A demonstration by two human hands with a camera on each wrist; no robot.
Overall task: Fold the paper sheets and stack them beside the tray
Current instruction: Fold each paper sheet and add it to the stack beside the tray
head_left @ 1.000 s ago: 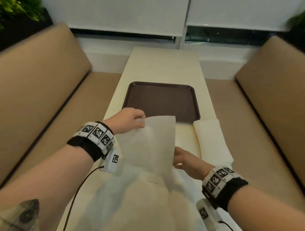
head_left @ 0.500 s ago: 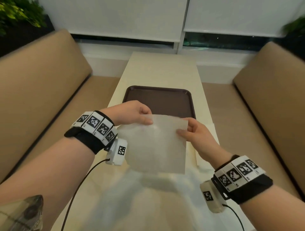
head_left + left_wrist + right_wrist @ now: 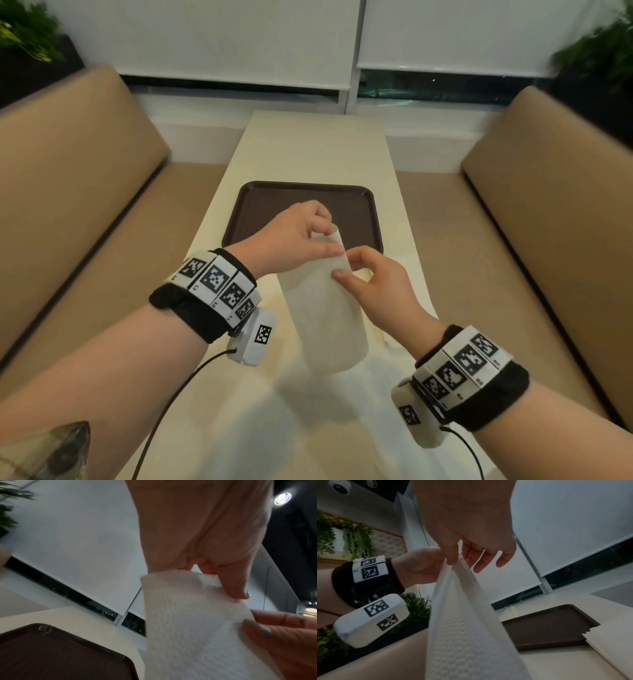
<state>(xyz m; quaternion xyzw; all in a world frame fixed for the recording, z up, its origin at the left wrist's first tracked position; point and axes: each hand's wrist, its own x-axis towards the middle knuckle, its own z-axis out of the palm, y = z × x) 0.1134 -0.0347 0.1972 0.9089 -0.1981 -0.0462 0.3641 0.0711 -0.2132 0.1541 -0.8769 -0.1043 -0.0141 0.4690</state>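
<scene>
A white embossed paper sheet point(image 3: 325, 308) hangs doubled over in the air above the table, its fold at the bottom. My left hand point(image 3: 294, 236) pinches its top corners point(image 3: 197, 585) between thumb and fingers. My right hand point(image 3: 370, 277) pinches the same top edge point(image 3: 455, 562) from the right, with its other fingers spread. Behind the hands the dark brown tray point(image 3: 270, 202) lies bare on the table. A stack of folded sheets point(image 3: 611, 639) lies to the right of the tray, mostly hidden by my right hand in the head view.
More loose white sheets point(image 3: 274, 428) lie blurred on the near part of the cream table point(image 3: 318, 147). Tan bench seats point(image 3: 78, 192) run along both sides. Windows with white blinds point(image 3: 222, 37) close off the far end.
The sheet was lifted off the near pile by my left hand. My right hand took its other top corner, then brought it over to the left hand, so the sheet now hangs folded in half.
</scene>
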